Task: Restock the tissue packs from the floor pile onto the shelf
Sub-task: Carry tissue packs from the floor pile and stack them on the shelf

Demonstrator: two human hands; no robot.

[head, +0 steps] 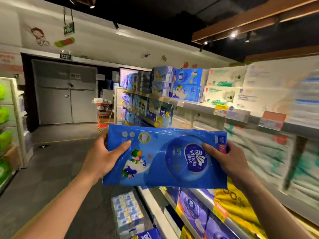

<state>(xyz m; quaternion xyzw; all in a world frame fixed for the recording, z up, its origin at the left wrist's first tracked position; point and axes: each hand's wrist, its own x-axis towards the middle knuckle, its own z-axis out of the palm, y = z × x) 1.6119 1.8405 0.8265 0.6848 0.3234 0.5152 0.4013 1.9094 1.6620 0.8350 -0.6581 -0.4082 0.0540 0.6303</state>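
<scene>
1. Both hands are on it! The left hand (pixel 105 156) grips the left end of the blue tissue pack (pixel 164 163), thumb on the printed face and fingers wrapped behind. The right hand (pixel 224 159) clamps the right end the same way, thumb beside the round logo.
2. The pack is in the air, held flat across the body. It is up off the floor pile (pixel 127 214) at the foot of the shelving and out in front of the upper shelf (pixel 195 103), not yet on it.
3. To place it well, I'd keep both ends gripped, since the soft wrapper looks likely to sag in the middle. Turn its long side along the shelf's front edge and slide it in flat rather than drop it.
4. Blue packs stand further along that shelf and white boxes (pixel 222 95) nearest. The right end is blurred, so I cannot tell which slot is free.
5. Edges to mind: the front lip with its price tags (pixel 221 109) juts out just beyond the pack. A dark upright (pixel 296 156) hangs below the lip at the right, and the lower shelf (pixel 151 204) sits just beneath the pack.
6. Open floor (pixel 60 161) lies to the left, with the green-stocked rack (pixel 10 118) well apart. There looks to be room to step back and swing.
</scene>
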